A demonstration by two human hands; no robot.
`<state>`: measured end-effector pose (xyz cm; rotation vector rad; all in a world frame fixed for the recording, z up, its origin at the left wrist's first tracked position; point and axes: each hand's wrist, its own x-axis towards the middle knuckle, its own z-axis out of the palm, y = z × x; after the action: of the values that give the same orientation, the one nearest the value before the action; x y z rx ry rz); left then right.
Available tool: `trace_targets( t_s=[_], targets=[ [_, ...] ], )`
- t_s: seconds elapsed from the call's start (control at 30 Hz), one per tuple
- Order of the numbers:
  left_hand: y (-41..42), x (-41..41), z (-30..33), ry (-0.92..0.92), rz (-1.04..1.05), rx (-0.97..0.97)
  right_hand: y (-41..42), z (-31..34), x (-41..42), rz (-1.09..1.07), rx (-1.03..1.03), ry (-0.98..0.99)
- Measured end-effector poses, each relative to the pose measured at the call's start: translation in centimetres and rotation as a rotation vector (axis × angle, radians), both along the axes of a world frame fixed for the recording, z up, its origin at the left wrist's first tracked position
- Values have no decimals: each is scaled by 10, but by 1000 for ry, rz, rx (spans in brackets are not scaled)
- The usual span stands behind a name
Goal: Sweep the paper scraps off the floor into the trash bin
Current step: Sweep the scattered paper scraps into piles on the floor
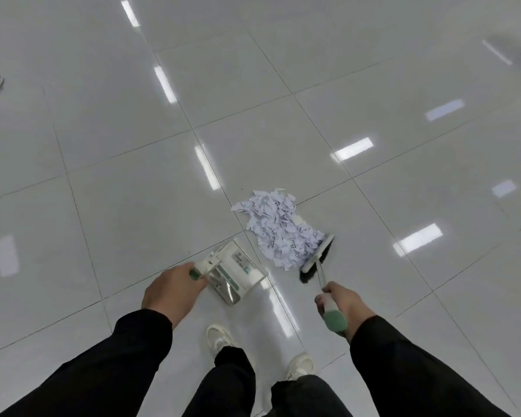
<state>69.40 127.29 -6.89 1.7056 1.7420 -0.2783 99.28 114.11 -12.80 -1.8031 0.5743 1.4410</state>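
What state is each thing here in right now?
Paper scraps: heaped on the floor, not yet in the dustpan.
Broom: bristles down against the heap.
Dustpan: on the floor beside the heap, no scraps visible inside.
Left hand: grips the dustpan handle.
Right hand: grips the broom handle.

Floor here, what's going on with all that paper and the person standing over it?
A person is sweeping up. The right hand holds a small broom by its handle, with the bristles set against the right side of a gathered pile of paper scraps on the tiled floor. The left hand holds a dustpan by its green-tipped handle, just left of the pile. No scraps show in the dustpan yet, and no trash bin is in view.
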Motion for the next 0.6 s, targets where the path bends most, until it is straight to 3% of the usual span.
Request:
trace_targets(
  t_s=[0.23, 0.47, 0.6],
  targets=[
    [15, -28, -2, 12, -83, 33, -46, 32, 5, -140, 76, -29],
    [45, -52, 2, -26, -180, 142, -109, 59, -72, -191, 50, -119],
    [76, -62, -2, -52, -275, 150, -114, 45, -119, -250, -5, -145]
  ],
)
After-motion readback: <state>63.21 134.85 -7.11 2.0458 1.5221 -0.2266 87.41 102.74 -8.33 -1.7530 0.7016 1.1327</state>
